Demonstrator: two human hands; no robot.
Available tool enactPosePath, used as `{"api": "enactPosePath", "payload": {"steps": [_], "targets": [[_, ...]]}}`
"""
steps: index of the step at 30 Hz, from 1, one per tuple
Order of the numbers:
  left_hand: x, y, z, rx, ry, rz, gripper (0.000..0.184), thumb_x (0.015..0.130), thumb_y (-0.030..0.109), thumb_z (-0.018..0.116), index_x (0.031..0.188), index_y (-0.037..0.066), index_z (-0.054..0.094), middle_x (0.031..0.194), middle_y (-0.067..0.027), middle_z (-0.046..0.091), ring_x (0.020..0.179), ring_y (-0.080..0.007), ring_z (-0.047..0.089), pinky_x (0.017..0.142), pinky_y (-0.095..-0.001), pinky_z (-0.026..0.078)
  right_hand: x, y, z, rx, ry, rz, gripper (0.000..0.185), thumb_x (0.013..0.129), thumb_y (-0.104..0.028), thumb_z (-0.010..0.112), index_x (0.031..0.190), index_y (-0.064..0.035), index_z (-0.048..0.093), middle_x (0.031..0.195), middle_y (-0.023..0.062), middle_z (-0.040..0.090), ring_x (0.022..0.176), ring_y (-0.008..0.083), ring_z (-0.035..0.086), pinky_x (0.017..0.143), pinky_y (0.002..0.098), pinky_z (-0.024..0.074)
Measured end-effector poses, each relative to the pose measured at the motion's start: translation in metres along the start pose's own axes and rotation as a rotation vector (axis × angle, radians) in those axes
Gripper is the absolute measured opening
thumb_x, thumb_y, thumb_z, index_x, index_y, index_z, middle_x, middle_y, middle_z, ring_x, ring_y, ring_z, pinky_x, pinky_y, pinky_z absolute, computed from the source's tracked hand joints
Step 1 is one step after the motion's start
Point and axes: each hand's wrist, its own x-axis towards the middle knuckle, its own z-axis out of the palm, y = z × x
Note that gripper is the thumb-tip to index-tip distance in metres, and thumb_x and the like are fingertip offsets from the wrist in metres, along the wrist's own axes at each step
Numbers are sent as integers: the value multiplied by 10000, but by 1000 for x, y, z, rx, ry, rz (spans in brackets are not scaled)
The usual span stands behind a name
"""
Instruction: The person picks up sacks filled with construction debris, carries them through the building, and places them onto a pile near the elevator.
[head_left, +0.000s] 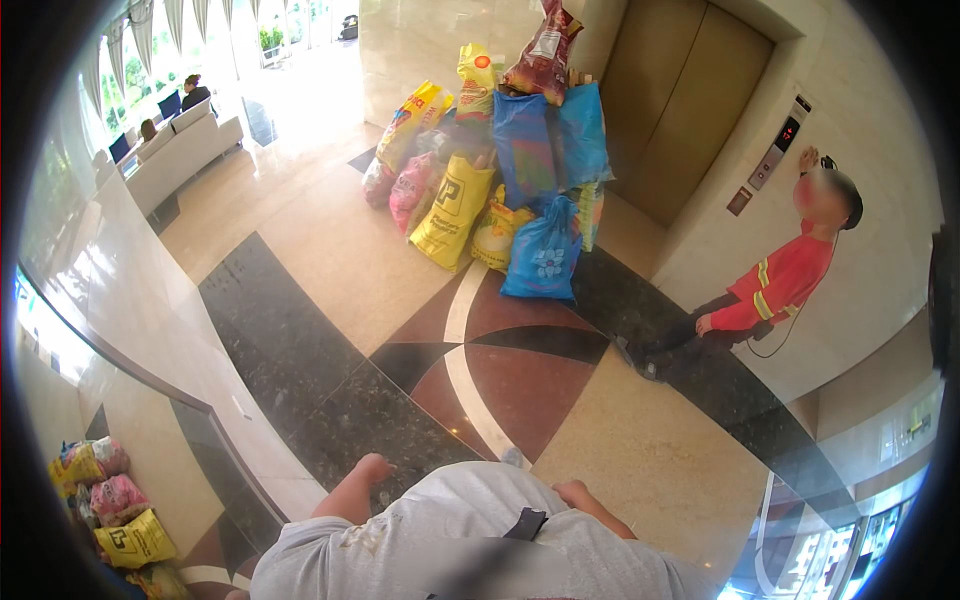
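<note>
My left hand (pixel 373 469) hangs low beside my body, apart from anything around it. Past the other side of my grey shirt (pixel 450 500), my right hand (pixel 574 493) shows only in part. The fingers of both hands are too small and turned away to make out, and nothing is visible in either. Ahead on the floor stands a tall pile of stuffed bags, out of reach of both hands. It includes a yellow bag (pixel 452 212), a tied blue bag (pixel 544 250), a pink bag (pixel 413 192) and a dark red bag (pixel 543 55) on top.
Behind the pile is a closed elevator door (pixel 680 95). A person in a red jacket (pixel 782 282) stands at right, one hand raised near the elevator call panel (pixel 780 145). A white sofa (pixel 185 160) with seated people is far left. A mirror-like wall (pixel 130 330) runs along the left.
</note>
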Motion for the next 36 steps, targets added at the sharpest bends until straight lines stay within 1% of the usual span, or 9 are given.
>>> {"api": "enactPosePath", "payload": {"steps": [6,9,12,15,18,20,23,29,36], "targets": [[-4,4,0,26,16,-3,471,757,441,536,919,7,622,953,-179,603,884,-319,583,760,-366,460,-13,-17,-17,-20,-135,115,477,664,-394,603,836,50,626,802,211,624,743,286,622,631,356,474],[-7,5,-1,47,22,5,466,759,442,532,928,18,623,959,-177,601,894,-321,579,769,-368,457,-16,-12,-10,-28,-13,-4,480,676,-394,593,856,50,619,840,223,618,788,302,618,665,357,470],[-11,5,-3,45,16,21,464,761,448,528,932,28,625,958,-175,601,895,-321,578,772,-370,455,-15,-9,-12,-46,-54,-29,478,683,-382,588,864,60,609,859,233,611,818,311,611,692,355,465],[-12,3,-4,42,20,14,464,763,451,529,925,28,627,949,-174,604,884,-319,581,759,-369,460,-14,-7,-12,-69,-55,-54,481,683,-382,587,860,64,608,861,231,610,809,309,613,694,349,466],[-5,0,-4,64,26,18,458,760,443,543,907,18,629,933,-176,608,854,-320,590,726,-367,471,-18,-11,-19,-30,-116,38,486,672,-388,598,846,66,612,844,234,612,787,311,617,676,353,469],[-6,0,-6,70,53,35,454,756,438,556,895,12,630,924,-177,610,831,-320,596,703,-366,478,-28,-16,-21,50,-67,63,486,662,-386,610,833,69,613,826,236,613,768,308,620,657,358,471],[-25,10,-19,-30,-4,-55,450,748,429,573,894,7,627,919,-185,607,804,-321,602,684,-363,485,-32,-19,-23,107,-45,92,486,651,-380,626,817,76,615,798,238,614,739,304,623,628,362,471],[-9,2,-14,191,128,69,487,747,473,536,907,22,629,958,-179,598,895,-332,572,761,-369,462,-30,-18,-30,68,-57,92,491,659,-389,627,821,75,614,779,228,617,708,311,618,606,365,469],[21,-15,-2,172,49,67,496,739,500,534,928,51,629,991,-171,587,943,-333,550,789,-371,447,-32,-17,-31,10,-59,79,469,686,-399,596,844,41,621,804,220,617,724,323,615,636,370,473]]}}
